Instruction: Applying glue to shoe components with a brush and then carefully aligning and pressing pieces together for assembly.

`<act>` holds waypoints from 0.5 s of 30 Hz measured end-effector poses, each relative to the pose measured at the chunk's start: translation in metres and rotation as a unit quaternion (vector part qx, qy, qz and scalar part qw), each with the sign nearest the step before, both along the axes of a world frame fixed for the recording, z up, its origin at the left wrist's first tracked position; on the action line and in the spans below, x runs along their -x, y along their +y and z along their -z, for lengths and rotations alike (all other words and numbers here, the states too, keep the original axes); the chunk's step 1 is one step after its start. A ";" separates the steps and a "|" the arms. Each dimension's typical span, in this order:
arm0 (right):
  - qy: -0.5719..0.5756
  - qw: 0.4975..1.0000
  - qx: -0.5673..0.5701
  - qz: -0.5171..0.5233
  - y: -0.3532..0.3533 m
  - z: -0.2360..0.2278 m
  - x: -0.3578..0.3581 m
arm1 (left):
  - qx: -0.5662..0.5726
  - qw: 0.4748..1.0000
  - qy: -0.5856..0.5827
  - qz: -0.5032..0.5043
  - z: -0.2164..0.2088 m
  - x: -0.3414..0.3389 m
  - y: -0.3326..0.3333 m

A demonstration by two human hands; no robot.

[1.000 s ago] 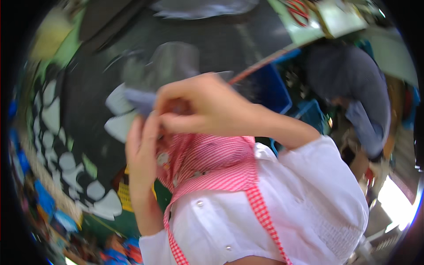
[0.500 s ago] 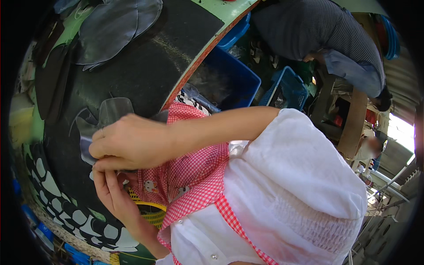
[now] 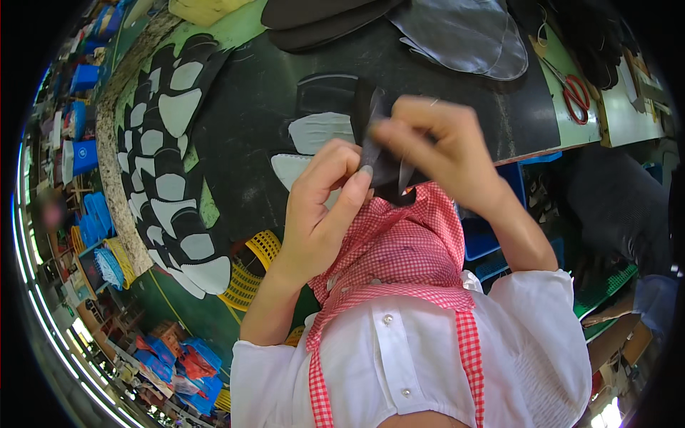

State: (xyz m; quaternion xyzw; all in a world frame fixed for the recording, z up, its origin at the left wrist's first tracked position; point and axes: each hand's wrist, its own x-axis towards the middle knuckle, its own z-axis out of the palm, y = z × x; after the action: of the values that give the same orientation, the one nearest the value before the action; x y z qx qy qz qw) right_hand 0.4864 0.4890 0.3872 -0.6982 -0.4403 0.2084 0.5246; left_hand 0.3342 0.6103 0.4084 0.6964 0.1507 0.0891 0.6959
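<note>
Head view: from my end I see both hands above the near edge of the black mat [image 3: 242,171], which is my landmark. The left hand [image 3: 321,207] has its thumb pressed toward its bent fingers, pinching the black flexible piece [image 3: 385,167] along its left side; that piece is held up over the mat's near edge. The right hand [image 3: 449,157] is curled at the piece's upper right, blurred, so I cannot tell whether its fingertips pinch anything. Black-and-white cut pieces [image 3: 325,132] lie on the mat just left of the held piece, and overlapping rows of black-and-white panels [image 3: 171,187] line the mat's left side. Glossy grey sheets [image 3: 464,36] rest across the mat's far part. I make out red-handled scissors [image 3: 576,100] right of the mat and a yellow basket [image 3: 246,285] below its near edge.
</note>
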 end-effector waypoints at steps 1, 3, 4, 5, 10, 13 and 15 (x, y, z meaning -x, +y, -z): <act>0.089 0.995 -0.016 0.044 0.003 -0.001 -0.007 | 0.002 1.000 -0.001 -0.007 0.006 0.005 0.001; 0.021 0.993 -0.029 0.115 0.002 0.011 -0.034 | -0.059 0.998 -0.033 0.007 0.015 0.008 0.001; 0.018 0.995 -0.032 0.092 0.002 0.008 -0.035 | -0.096 0.994 -0.051 0.026 0.016 0.008 0.006; 0.018 0.996 -0.031 0.087 0.001 0.005 -0.033 | -0.096 0.994 -0.051 0.022 0.012 0.009 0.014; -0.027 0.996 -0.079 -0.031 0.006 -0.018 -0.014 | 0.089 0.993 0.068 0.048 -0.017 -0.015 0.040; -0.064 0.993 -0.098 0.025 0.014 -0.026 -0.012 | 0.078 0.993 0.086 0.036 -0.016 -0.019 0.026; 0.012 0.995 -0.071 0.066 0.005 -0.025 -0.030 | 0.170 0.982 0.071 0.030 -0.017 -0.016 0.031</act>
State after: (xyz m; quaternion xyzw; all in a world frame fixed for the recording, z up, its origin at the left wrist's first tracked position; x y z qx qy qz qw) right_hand 0.5164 0.4943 0.4126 -0.6843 -0.4006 0.1502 0.5905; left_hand 0.3498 0.6409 0.4258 0.5768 0.1916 -0.0086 0.7941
